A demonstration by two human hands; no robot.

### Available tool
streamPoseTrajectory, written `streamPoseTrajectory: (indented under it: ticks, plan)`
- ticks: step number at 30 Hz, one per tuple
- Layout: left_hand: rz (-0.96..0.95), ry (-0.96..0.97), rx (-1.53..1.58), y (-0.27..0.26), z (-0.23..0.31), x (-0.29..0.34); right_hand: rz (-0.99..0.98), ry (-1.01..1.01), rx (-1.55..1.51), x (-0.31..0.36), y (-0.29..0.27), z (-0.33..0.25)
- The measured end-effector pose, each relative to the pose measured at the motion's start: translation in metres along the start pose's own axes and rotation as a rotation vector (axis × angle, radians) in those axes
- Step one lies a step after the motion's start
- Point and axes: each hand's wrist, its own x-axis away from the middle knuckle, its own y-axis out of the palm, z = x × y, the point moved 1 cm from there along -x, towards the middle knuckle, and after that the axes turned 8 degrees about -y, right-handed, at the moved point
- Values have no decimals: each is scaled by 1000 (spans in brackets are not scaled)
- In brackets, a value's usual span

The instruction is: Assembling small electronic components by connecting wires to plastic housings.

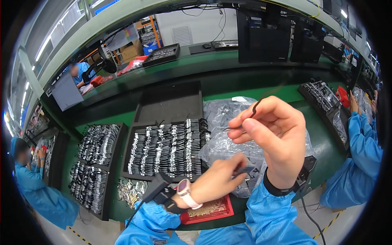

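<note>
My right hand (281, 134) is raised over the bench, thumb and fingertips pinched on a thin, curved black cable (255, 109). One end of the cable rises up and away from the fingers and blurs. Lower and to the left, my left hand (220, 176) grips a small, flat dark grey piece (244, 171) between thumb and fingers; its kind is not plain. Beneath both hands lies a large clear plastic bag (222, 112) with dark small parts showing in its lower portion.
Left of the bag stands a black tray (131, 152) of silver-and-black parts in rows. Another filled tray (107, 179) lies farther left. Near me are a red tray (228, 207) and loose metal pieces (130, 192). Co-workers in blue (38, 192) work at both sides.
</note>
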Motion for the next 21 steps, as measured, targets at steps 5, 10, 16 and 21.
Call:
streamPoseTrajectory:
  ticks: [5,10,16,21]
  plan:
    - [95,-82,462,-29,14,18,-129,49,-61,0,0,4]
    - [387,80,691,-74,39,34,-135,155,-94,-1,8,5]
    - [529,259,400,-92,27,38,-120,43,-340,2,11,37]
    - [672,248,103,-84,40,37,-70,119,-411,7,30,45]
